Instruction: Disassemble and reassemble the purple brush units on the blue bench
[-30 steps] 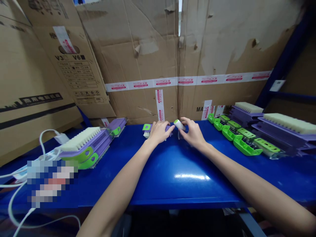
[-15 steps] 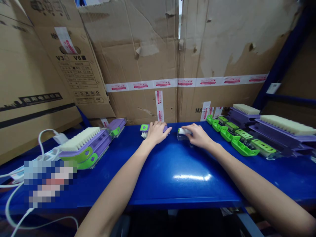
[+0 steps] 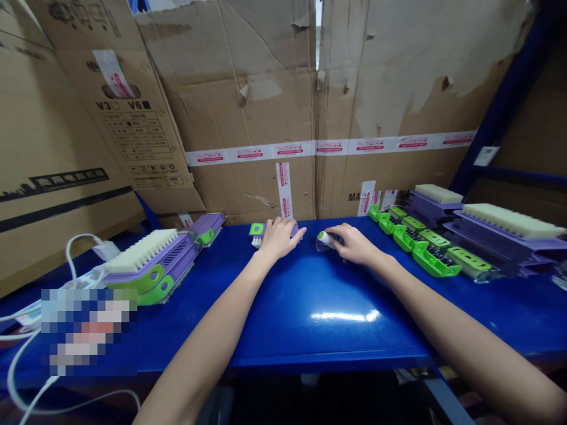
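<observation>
My left hand [image 3: 279, 237] is closed over a small purple brush [image 3: 256, 229] near the back of the blue table. The brush's green end and white bristles stick out to the left of my fingers, bristles downward; the rest is mostly covered. To its right, my right hand [image 3: 353, 243] grips a white cylindrical piece [image 3: 325, 238] with a green end, and a clear plastic part shows beneath it. The fingers hide the far end of this piece, and its exact kind does not show. The two hands are apart.
On the left lie purple brush bodies with cream bristles [image 3: 144, 251], beside a white cable and plug [image 3: 105, 250]. Green handle pieces [image 3: 432, 260], clear-and-green parts [image 3: 470, 260] and more cream-bristled purple bodies [image 3: 514, 221] line the right. Cardboard [image 3: 248, 118] walls the back of the table [image 3: 283, 313].
My right hand has tilted the white piece, so its green end now faces more toward me. My left hand stays over the brush. The whole view has shifted slightly.
</observation>
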The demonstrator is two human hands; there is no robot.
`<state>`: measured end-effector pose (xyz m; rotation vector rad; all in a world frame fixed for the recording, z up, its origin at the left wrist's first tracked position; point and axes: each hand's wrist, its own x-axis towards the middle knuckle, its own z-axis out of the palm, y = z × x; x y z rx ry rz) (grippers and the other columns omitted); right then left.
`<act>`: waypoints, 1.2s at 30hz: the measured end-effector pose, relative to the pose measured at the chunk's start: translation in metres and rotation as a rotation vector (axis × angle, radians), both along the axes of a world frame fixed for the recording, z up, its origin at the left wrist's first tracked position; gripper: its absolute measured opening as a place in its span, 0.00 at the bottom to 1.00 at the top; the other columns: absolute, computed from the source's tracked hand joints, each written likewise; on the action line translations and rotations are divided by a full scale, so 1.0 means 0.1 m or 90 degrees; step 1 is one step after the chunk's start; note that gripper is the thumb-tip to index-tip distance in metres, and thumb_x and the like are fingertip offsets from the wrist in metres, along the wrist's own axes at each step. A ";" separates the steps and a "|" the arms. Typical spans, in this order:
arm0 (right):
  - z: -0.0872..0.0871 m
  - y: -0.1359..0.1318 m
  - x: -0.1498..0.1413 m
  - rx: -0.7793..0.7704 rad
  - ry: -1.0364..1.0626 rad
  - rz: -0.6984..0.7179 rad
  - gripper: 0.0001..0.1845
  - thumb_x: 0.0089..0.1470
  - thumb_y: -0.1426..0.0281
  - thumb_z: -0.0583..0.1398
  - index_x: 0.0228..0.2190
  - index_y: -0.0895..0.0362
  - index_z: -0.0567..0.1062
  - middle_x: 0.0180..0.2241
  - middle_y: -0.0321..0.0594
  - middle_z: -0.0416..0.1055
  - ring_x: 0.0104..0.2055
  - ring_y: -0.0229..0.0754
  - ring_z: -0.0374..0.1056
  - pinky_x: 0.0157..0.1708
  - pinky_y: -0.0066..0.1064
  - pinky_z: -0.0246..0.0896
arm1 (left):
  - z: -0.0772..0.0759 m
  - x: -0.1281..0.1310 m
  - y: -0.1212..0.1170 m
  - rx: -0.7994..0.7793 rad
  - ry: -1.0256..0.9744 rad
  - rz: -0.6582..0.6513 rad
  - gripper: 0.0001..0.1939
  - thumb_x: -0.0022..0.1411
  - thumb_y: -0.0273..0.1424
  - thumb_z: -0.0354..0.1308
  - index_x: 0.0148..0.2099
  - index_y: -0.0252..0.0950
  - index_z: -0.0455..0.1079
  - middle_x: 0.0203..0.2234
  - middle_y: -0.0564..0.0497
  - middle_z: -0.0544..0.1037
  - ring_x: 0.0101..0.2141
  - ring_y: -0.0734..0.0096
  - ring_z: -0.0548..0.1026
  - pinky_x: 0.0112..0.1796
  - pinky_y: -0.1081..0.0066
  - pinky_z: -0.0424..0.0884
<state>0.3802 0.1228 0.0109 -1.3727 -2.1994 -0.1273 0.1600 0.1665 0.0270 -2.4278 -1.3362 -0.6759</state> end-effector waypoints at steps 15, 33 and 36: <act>-0.04 -0.01 -0.02 -0.001 -0.013 0.019 0.24 0.54 0.66 0.57 0.53 0.57 0.69 0.42 0.47 0.72 0.42 0.46 0.64 0.45 0.38 0.59 | -0.02 -0.01 -0.02 0.042 0.035 0.016 0.24 0.64 0.48 0.46 0.48 0.35 0.68 0.43 0.42 0.74 0.46 0.54 0.67 0.45 0.58 0.58; -0.02 -0.04 -0.07 -0.029 -0.058 -0.027 0.19 0.55 0.68 0.55 0.48 0.60 0.72 0.43 0.48 0.71 0.46 0.46 0.65 0.47 0.35 0.58 | -0.05 0.00 -0.02 0.064 0.048 0.031 0.26 0.63 0.47 0.47 0.53 0.33 0.65 0.44 0.39 0.73 0.46 0.51 0.67 0.46 0.58 0.57; -0.06 -0.03 -0.07 -0.055 -0.056 -0.032 0.23 0.56 0.67 0.55 0.52 0.60 0.68 0.46 0.49 0.70 0.47 0.46 0.66 0.48 0.34 0.59 | -0.06 0.00 -0.02 0.059 0.042 0.027 0.26 0.63 0.47 0.47 0.54 0.33 0.64 0.44 0.39 0.73 0.47 0.51 0.66 0.46 0.57 0.57</act>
